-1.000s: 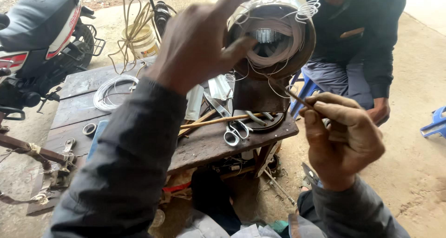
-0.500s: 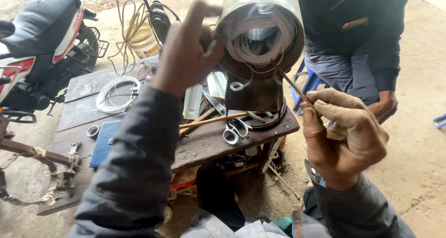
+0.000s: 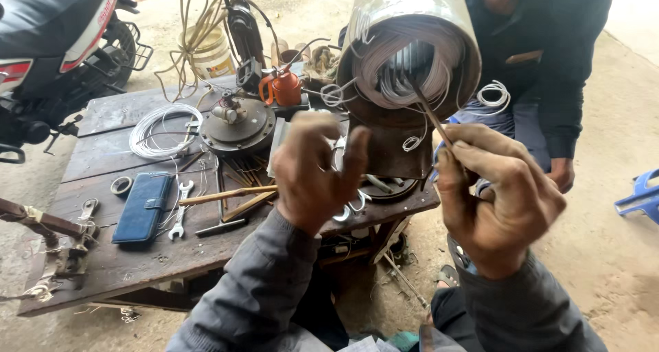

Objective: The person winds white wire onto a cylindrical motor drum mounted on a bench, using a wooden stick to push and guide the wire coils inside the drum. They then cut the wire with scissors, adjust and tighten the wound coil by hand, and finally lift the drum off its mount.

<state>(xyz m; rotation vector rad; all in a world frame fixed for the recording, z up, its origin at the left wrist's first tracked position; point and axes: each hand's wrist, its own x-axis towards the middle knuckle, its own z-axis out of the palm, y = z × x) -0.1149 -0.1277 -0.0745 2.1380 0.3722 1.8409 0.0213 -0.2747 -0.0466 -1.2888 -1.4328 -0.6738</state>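
Motor stator winding, worktop's right edge
Right hand [image 3: 498,197] pinched on thin stick [image 3: 429,111], tucking coil wires [image 3: 412,63]; left hand [image 3: 316,170] half-curled, empty.

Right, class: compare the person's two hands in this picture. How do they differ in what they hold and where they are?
The right hand pinches a thin wooden stick that pokes into the white wire windings of the big metal cylinder; the left hand holds nothing, fingers loosely curled. The right hand sits beside the cylinder, the left hand lower, over the dark wooden workbench. Both wear grey sleeves.
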